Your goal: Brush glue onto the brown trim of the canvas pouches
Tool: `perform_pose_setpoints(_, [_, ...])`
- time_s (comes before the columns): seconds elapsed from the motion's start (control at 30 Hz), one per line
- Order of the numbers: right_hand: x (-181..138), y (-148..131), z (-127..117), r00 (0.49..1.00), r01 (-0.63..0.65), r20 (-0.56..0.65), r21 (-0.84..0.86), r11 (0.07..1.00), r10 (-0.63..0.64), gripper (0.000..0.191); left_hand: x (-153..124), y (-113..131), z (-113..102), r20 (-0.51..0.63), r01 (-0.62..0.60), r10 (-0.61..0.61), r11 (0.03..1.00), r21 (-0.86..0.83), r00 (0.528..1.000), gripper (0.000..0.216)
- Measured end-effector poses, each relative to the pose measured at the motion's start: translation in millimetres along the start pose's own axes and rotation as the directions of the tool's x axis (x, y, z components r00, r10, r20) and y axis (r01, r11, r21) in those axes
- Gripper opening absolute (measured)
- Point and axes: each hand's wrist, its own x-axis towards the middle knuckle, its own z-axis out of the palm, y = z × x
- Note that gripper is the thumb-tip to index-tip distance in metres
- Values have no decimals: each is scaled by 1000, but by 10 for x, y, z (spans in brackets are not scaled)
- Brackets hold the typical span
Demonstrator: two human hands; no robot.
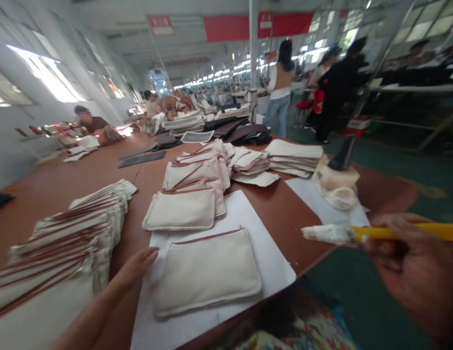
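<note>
A cream fabric pouch (208,272) with brown trim lies on a white paper sheet (248,214) at the table's near edge. My left hand (136,267) rests flat beside the pouch's left edge, fingers stretched out. My right hand (416,272) is closed round a yellow-handled brush (357,234), whose white, glue-coated bristles point left above the table's corner. Behind the pouch, more cream pouches (182,209) lie overlapped in a row.
A fanned stack of finished pouches (65,238) fills the left. A pale glue pot (337,187) stands at the right on paper. Piles of cut pieces (292,158) lie further back. A seated person (89,121) and standing people (280,92) work beyond the brown table (47,184).
</note>
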Motion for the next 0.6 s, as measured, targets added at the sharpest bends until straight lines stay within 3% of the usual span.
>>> perform_pose_setpoints(0.1, [25,278,202,996,-11,88,-82,997,18,31,6,98,195,-18,-194,208,936,293,978,51])
perform_pose_setpoints(0.17, [60,526,353,987,63,159,-208,976,-29,33,-1,399,481,73,-399,406,823,404,911,38])
perform_pose_setpoints(0.23, [97,755,513,963,184,249,-333,925,-102,33,22,773,836,166,-505,484,750,426,859,32])
perform_pose_setpoints(0.33, [134,1003,763,903,365,380,-434,824,-200,34,137,1202,1322,274,-505,426,682,529,862,27])
perform_pose_setpoints(0.4, [141,1129,920,871,420,444,-445,791,-212,35,236,1329,1535,292,-476,376,661,581,879,22])
perform_pose_setpoints(0.6, [142,1578,1285,785,517,576,-408,752,-227,32,412,1361,1719,298,-420,297,664,619,907,20])
